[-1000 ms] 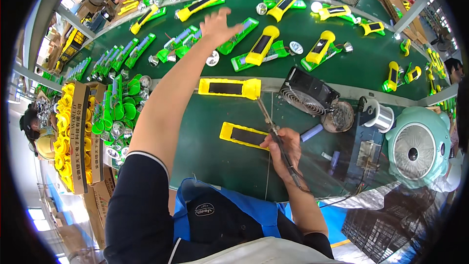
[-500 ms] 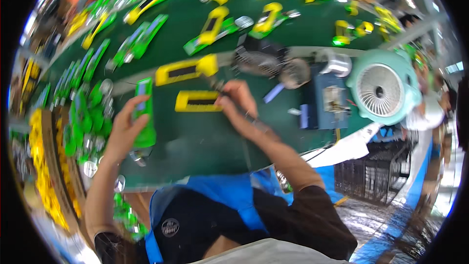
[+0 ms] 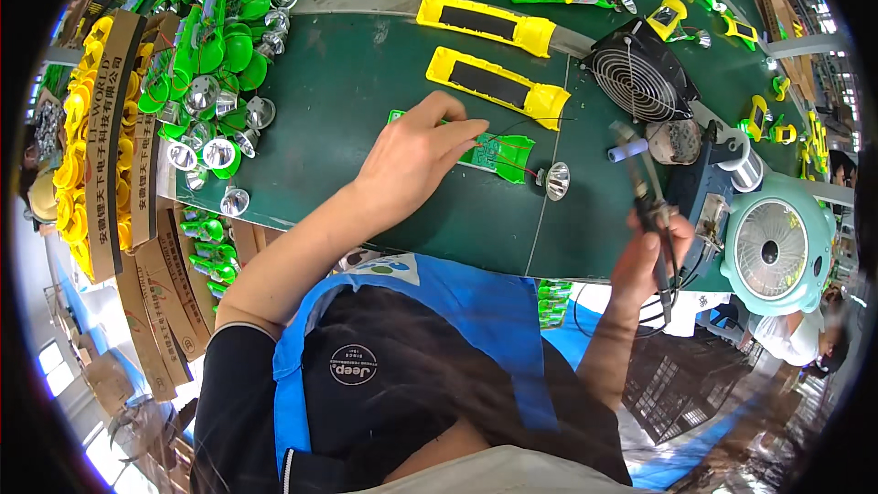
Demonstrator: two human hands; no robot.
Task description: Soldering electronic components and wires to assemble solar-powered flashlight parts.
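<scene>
Green casing (image 3: 514, 161) — partly under the left hand (image 3: 416, 157), reflector (image 3: 556, 181) farther right

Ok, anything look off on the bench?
Mildly: a loose purple cylindrical cell lies bare near the black square fan, outside any shell. The silver reflector also sits outside the green shell at the left hand, trailing on a red wire, though that looks unassembled rather than damaged. No spill stands out.

A green counter (image 3: 334, 82) spreads beneath the left grip (image 3: 416, 155); far to that grip's left, windows (image 3: 57, 370) glare white. A grey metal beam (image 3: 809, 46) runs beyond the right grip (image 3: 654, 252), to its right, and blue floor (image 3: 576, 338) shows below the right grip.
</scene>
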